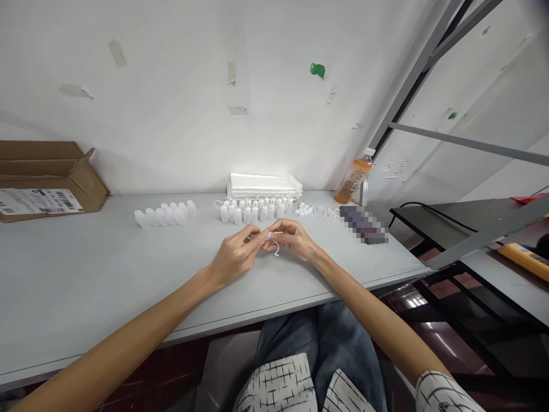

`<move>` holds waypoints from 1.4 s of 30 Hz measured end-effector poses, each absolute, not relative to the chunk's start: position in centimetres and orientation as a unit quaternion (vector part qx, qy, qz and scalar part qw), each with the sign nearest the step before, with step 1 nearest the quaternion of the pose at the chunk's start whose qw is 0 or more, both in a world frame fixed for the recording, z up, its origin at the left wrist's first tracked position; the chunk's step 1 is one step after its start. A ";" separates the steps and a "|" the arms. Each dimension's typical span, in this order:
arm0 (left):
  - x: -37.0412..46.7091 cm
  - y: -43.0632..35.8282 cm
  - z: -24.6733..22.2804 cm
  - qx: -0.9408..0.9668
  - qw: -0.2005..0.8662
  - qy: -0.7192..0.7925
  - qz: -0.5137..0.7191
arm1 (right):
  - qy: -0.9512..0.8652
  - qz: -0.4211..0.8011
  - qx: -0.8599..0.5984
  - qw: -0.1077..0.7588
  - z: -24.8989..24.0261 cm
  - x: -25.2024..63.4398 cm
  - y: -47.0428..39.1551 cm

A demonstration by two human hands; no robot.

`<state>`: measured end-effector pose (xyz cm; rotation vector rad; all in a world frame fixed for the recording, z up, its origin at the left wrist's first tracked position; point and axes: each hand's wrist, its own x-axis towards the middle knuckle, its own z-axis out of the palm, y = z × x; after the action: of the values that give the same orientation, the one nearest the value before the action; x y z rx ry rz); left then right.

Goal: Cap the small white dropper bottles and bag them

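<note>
My left hand (235,253) is closed around a small white plastic bottle (268,236), mostly hidden by the fingers. From the right, my right hand (297,240) pinches at the bottle's top end, and a thin white cord (277,248) curls down below those fingers. Just beyond the hands stand several small white capped bottles (254,215) in rows, some with cord loops. To the right of them lie a cluster of small white caps (303,209) and a tangle of white cords (330,214). Translucent uncapped bottles (165,215) are grouped farther left.
A stack of white sheets or trays (266,184) sits against the wall. An open cardboard box (47,180) is at the far left of the grey table (107,274). On the right are an orange drink bottle (354,176), a blurred-out dark object (363,224) and a metal frame (454,252).
</note>
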<state>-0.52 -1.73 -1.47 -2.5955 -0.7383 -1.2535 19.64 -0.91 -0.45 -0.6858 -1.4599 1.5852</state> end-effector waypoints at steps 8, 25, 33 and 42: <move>-0.3 -1.4 -1.9 -0.865 0.046 -0.247 -0.435 | -0.571 0.629 -0.289 0.442 -0.3 19.5 -0.7; -0.7 -0.8 -1.7 -0.845 -0.030 -0.294 -0.445 | -0.592 0.573 -0.326 0.464 -0.1 19.4 -0.9; -0.8 -0.8 -1.9 -0.842 -0.092 -0.303 -0.436 | -0.609 0.575 -0.336 0.432 -0.3 19.5 -0.7; -1.0 -0.2 -1.9 -0.837 -0.131 -0.369 -0.381 | -0.615 0.536 -0.375 0.440 -0.5 19.4 -0.8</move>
<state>-1.03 -0.22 -1.86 -2.8755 -1.2676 -1.3095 19.41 -0.76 -0.52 -0.9317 -1.5281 1.3316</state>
